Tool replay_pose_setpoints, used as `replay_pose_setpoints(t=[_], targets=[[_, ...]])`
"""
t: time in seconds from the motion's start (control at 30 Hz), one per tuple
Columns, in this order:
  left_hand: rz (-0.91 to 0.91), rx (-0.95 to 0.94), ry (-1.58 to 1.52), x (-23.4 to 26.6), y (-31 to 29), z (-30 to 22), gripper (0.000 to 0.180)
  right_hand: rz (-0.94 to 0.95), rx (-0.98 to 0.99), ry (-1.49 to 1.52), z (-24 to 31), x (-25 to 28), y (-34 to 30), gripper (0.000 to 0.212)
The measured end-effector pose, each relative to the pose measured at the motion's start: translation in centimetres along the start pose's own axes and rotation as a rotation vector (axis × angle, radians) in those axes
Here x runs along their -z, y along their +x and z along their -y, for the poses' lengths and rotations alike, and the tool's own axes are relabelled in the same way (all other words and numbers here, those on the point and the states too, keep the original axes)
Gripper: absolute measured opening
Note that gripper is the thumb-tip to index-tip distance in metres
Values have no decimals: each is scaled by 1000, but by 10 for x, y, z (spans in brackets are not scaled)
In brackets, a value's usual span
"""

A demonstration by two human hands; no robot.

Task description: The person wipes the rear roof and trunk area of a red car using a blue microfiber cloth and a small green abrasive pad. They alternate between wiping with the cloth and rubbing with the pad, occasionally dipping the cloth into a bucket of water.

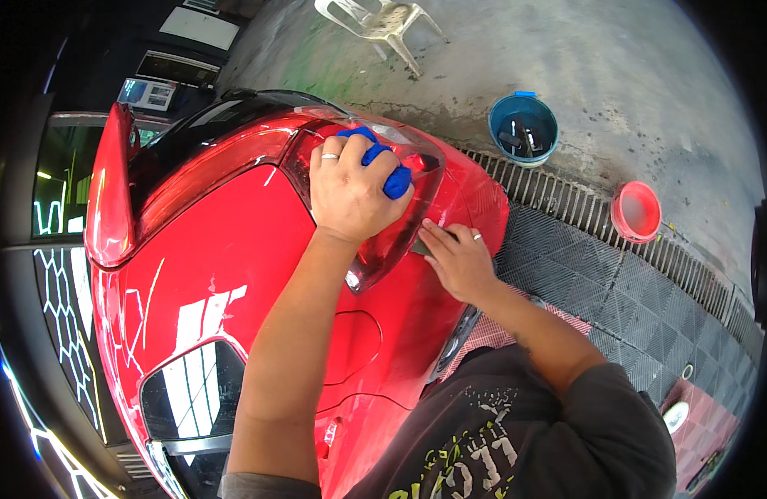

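My left hand (350,190), with a ring on one finger, is closed over a bunched blue cloth (397,182). It presses the cloth against the red tail light (389,243) at the corner of a red car (234,216). Lower and to the right, my right hand (460,259) rests on the bodywork beside the lamp's edge, also wearing a ring. Under its fingers pokes out a small dark flat piece (420,246); most of it is hidden, so its kind cannot be made out.
A blue bucket (525,129) with dark items inside and a smaller red bucket (636,213) stand by a drain grate (558,184). Grey floor tiles (641,299) lie to my right. A white plastic chair (390,21) is farther off. The car's spoiler (110,191) juts up at left.
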State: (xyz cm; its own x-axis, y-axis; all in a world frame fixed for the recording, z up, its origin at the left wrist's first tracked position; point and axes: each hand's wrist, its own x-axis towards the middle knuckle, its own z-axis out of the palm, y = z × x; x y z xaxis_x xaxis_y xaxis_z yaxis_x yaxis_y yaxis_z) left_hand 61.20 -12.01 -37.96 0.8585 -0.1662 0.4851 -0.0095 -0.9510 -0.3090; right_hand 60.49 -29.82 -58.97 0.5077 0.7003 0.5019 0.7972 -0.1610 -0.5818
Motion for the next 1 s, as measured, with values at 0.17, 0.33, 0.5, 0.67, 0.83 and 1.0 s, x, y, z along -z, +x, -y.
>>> replay_pose_setpoints(t=[0.17, 0.33, 0.5, 0.67, 0.83, 1.0], targets=[[0, 1, -5, -2, 5, 2, 29, 48, -127, -97, -77, -11, 36, 47], [19, 20, -11, -3, 1, 3, 30, 78, -31, -65, -45, 13, 25, 46], [-2, 3, -43, -1, 1, 5, 27, 74, 65, -25, -24, 8, 16, 48], [-42, -13, -61, -3, 4, 4, 27, -26, 32, -119, -76, -17, 28, 43], [-36, -3, -58, -3, 1, 5, 28, 63, 103, -154, -61, -9, 29, 43], [-28, -7, -56, -3, 0, 4, 27, 106, -14, -108, -79, -22, 34, 57]])
